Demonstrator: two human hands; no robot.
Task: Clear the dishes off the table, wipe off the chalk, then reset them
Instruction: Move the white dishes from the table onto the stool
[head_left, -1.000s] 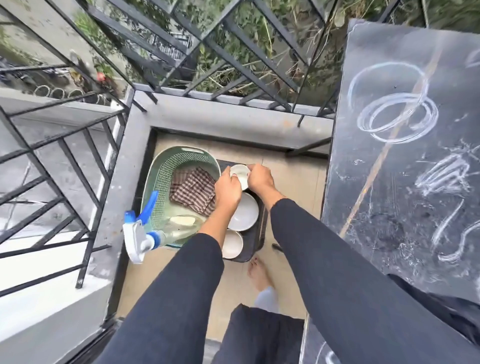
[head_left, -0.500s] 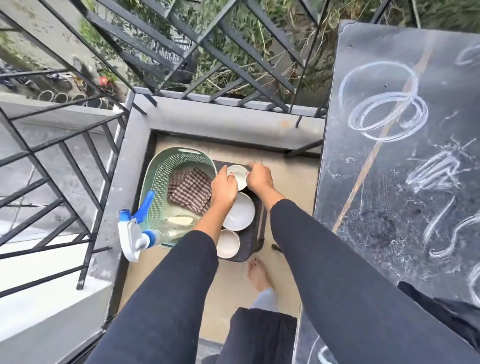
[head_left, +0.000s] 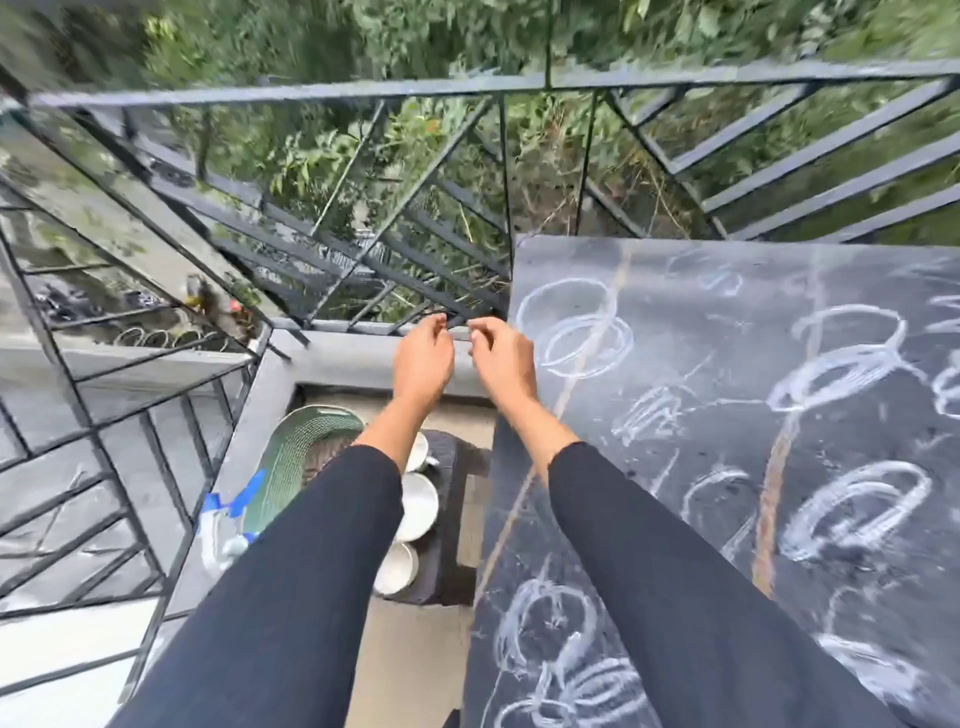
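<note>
Loose and empty, left hand (head_left: 423, 358) and right hand (head_left: 501, 364) hover by the far corner of the chalked table (head_left: 769, 291), 3 dishes (head_left: 418, 506) down on the dark tray (head_left: 449, 545) left of it, where a careless step could kick them.

Three white dishes (head_left: 418, 506), one dark tray (head_left: 448, 525), one green basket (head_left: 291, 457), one spray bottle (head_left: 222, 532) — and one chalked table (head_left: 727, 431).
</note>
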